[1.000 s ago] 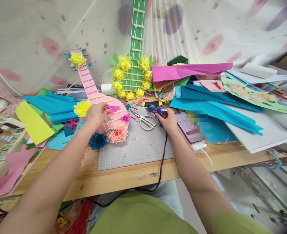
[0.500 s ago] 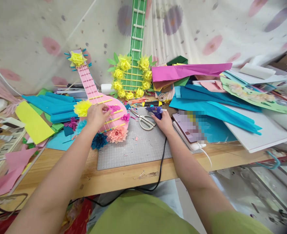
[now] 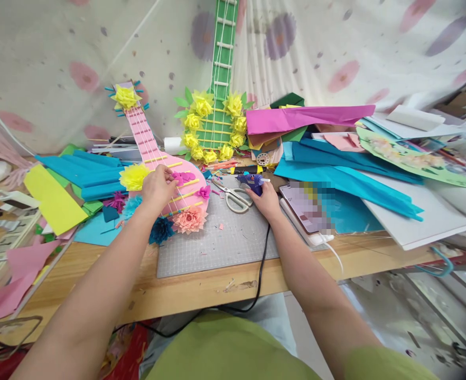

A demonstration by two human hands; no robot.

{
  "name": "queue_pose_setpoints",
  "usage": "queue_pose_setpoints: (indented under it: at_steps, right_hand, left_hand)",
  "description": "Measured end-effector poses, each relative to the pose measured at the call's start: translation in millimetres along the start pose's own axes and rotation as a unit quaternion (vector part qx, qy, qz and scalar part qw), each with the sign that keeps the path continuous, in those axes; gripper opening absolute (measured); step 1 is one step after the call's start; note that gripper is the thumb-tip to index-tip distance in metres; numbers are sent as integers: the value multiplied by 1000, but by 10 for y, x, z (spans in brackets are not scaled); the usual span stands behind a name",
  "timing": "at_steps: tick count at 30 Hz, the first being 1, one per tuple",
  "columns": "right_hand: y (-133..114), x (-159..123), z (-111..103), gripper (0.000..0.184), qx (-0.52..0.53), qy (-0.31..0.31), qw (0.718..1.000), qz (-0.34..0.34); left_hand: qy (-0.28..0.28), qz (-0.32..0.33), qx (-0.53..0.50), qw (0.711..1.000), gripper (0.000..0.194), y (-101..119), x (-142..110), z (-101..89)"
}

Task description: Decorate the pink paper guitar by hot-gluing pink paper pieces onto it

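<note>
In the head camera's view, a person's left hand, fingertips drawn nearly together, meets a magenta paper flower on one pink paper guitar, which lies partly over one gray cutting mat; whether it grips the flower cannot be told. The right hand is curled around one blue glue gun, just beside one pair of scissors. One phone lies to the right. Behind stands one green guitar bearing nine visible yellow flowers.

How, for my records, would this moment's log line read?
left hand: at pink guitar; right hand: holding glue gun; scissors: between hands
</note>
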State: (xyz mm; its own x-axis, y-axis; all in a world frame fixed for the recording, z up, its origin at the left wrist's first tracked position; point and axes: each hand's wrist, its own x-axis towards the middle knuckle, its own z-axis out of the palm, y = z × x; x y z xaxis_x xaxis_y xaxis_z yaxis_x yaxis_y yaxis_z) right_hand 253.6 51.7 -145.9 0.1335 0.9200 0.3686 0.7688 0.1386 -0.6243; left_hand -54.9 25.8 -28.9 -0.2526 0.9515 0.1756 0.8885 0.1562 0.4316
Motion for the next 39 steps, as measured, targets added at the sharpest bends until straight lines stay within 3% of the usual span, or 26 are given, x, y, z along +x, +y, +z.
queue_pose_setpoints:
  at_steps: [7,11,17,24,33,39]
  right_hand:
    - [0,-6,-1,54,4,-3,1000,-1]
    - [3,-4,3,54,2,-10,1000,6]
    - [2,-6,-1,52,1,-3,1000,0]
    - [-3,-6,-9,52,-4,-12,1000,7]
    - [-26,-7,-19,52,2,-3,1000,4]
    - [-23,-3,-18,52,-2,-7,1000,4]
  left_hand:
    - [1,-28,-30,999,26,-20,-10,-59]
    - [7,-24,-37,999,19,-87,15,-33]
    - [5,-32,-6,999,21,-100,29,-21]
    - [26,21,69,997,29,-82,30,-76]
    - [32,-26,-18,999,17,-45,-11,-1]
    - [45,-30,-22,998,11,-55,-11,8]
